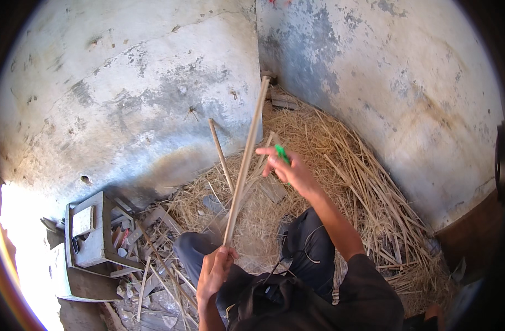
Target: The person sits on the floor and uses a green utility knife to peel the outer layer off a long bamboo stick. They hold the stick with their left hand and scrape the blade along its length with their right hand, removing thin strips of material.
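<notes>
lower centre: left hand [215, 271] closed round the base of a long, smooth, pale cane [246, 160] slanting up to the corner. mid-frame: right hand [288, 171], fingers curled on a small green tool [282, 154], just right of the cane. left: grey wooden stool [89, 237] among flat scraps. beyond: heaped dry straw [351, 182], thinner stick [221, 156], blotchy plaster wall [125, 83].

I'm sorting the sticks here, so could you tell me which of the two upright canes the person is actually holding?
The longer cane, gripped at its lower end by the left hand and reaching the wall corner. The shorter cane stands apart to its left, unheld.
</notes>
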`<state>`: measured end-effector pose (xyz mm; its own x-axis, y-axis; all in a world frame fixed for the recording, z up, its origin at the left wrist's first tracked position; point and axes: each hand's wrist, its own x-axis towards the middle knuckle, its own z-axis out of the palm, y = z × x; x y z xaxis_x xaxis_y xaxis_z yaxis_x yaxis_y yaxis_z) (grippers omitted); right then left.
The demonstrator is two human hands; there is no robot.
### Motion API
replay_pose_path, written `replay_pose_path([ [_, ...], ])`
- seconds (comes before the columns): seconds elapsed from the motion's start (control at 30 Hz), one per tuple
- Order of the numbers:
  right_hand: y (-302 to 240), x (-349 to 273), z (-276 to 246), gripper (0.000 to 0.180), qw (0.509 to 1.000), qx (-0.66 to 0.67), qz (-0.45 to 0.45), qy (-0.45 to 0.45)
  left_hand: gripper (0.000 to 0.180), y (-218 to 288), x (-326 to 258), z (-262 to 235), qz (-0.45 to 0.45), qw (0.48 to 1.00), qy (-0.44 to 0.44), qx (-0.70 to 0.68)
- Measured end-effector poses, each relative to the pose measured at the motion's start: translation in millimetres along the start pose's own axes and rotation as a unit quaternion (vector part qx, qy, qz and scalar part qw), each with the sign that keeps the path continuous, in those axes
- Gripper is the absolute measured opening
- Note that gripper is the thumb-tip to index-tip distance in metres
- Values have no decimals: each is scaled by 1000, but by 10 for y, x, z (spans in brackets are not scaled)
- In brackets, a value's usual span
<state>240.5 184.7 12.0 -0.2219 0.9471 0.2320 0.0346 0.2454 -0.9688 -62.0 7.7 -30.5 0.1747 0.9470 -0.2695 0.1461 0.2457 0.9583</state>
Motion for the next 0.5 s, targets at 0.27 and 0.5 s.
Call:
replay_pose_path([
  [0.27, -8, -285, 225, 30, 992, 115, 38, 40, 52, -136, 145, -11, 4, 996, -91, 4],
  [0.5, -152, -376, 327, 26, 990, 118, -5, 71, 52, -117, 307, 132, 142, 986, -87, 35],
])
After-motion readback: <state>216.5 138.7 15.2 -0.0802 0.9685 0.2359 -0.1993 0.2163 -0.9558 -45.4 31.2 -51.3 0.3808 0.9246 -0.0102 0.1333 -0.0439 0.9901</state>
